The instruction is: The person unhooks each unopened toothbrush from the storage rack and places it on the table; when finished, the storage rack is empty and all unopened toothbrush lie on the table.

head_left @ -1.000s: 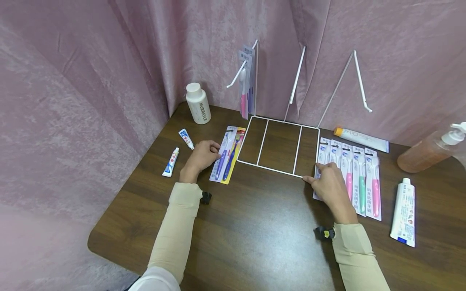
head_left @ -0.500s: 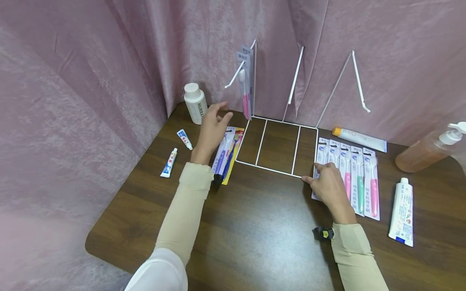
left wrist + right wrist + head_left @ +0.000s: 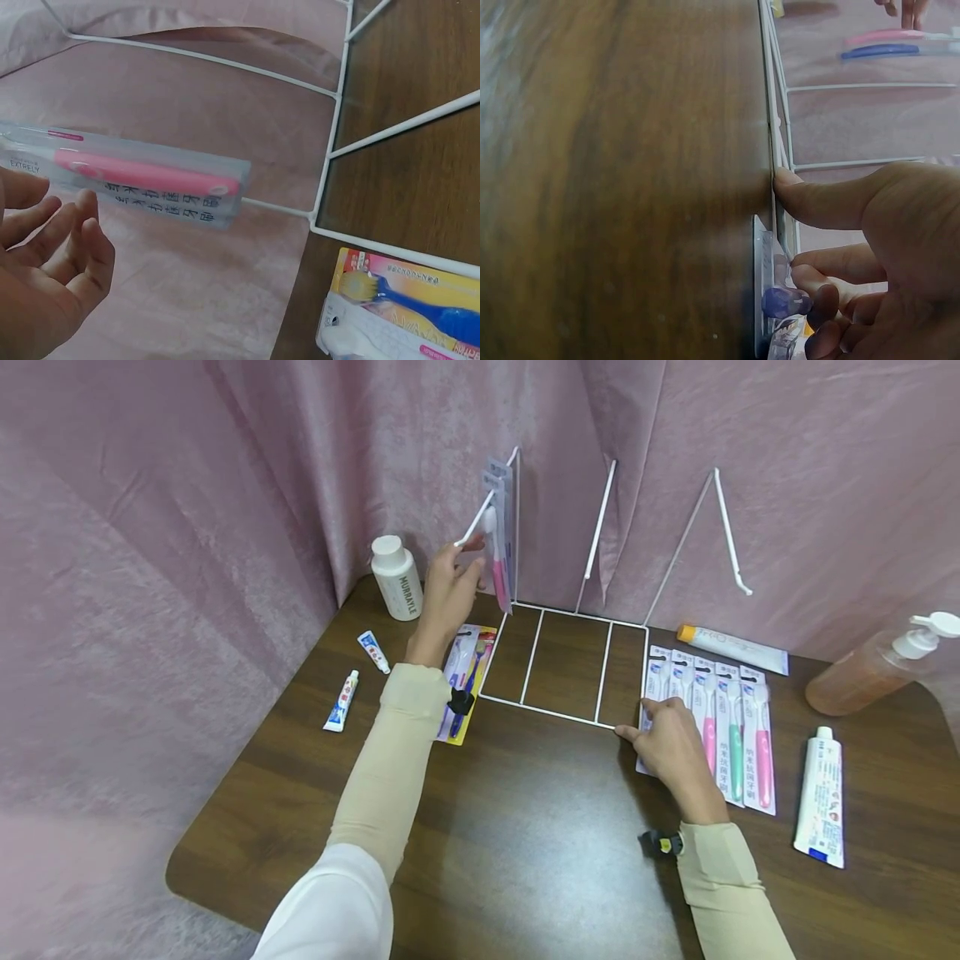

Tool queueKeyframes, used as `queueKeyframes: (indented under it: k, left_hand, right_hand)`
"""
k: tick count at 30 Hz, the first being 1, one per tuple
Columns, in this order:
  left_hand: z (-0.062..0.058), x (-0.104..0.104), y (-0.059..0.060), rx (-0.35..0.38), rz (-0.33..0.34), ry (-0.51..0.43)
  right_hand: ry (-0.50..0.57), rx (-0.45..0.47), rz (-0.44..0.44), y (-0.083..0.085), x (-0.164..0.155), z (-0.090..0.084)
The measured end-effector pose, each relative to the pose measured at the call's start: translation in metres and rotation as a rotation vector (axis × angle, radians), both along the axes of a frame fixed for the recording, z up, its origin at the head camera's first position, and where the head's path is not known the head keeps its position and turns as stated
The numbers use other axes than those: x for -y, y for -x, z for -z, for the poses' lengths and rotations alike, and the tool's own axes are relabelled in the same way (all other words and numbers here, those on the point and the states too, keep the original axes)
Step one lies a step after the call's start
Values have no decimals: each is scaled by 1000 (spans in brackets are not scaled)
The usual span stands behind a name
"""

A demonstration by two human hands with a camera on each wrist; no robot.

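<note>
A white wire display rack [image 3: 558, 716] stands on the table with several upward-slanting hooks. On its left hook hang packaged toothbrushes [image 3: 500, 581], the front one with a pink handle. My left hand [image 3: 447, 593] is raised beside these packs near the hook tip, its fingers loosely bent; in the left wrist view the fingers [image 3: 88, 247] lie next to the pink-handled pack without closing round it. My right hand [image 3: 671, 747] holds the rack's front right corner between thumb and index finger. Its other fingers are near the leftmost pack of a row of packaged toothbrushes [image 3: 733, 743].
Two packaged toothbrushes [image 3: 468, 681] lie left of the rack, partly under my left wrist. A white bottle [image 3: 399, 581] and two small toothpaste tubes [image 3: 341, 702] are farther left. At right lie an orange-capped tube [image 3: 735, 647], a white tube [image 3: 821, 802] and a pump bottle [image 3: 862, 672].
My left hand has risen from the packs on the table, up and to the right, to the packs on the left hook. The right hand has stayed at the rack's corner.
</note>
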State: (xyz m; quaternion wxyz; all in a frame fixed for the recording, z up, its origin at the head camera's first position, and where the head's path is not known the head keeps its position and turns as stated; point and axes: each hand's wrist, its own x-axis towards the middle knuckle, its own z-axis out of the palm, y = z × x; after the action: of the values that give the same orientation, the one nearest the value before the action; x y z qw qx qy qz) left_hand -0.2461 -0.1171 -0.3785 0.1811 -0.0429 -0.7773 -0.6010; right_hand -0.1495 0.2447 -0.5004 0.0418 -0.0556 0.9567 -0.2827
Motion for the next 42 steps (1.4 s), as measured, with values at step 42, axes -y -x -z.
queueKeyframes:
  k: [42]
  left_hand:
    - [-2,0,1,-2,-6,-122]
  right_hand:
    - [-2,30,13,-1,6,-3]
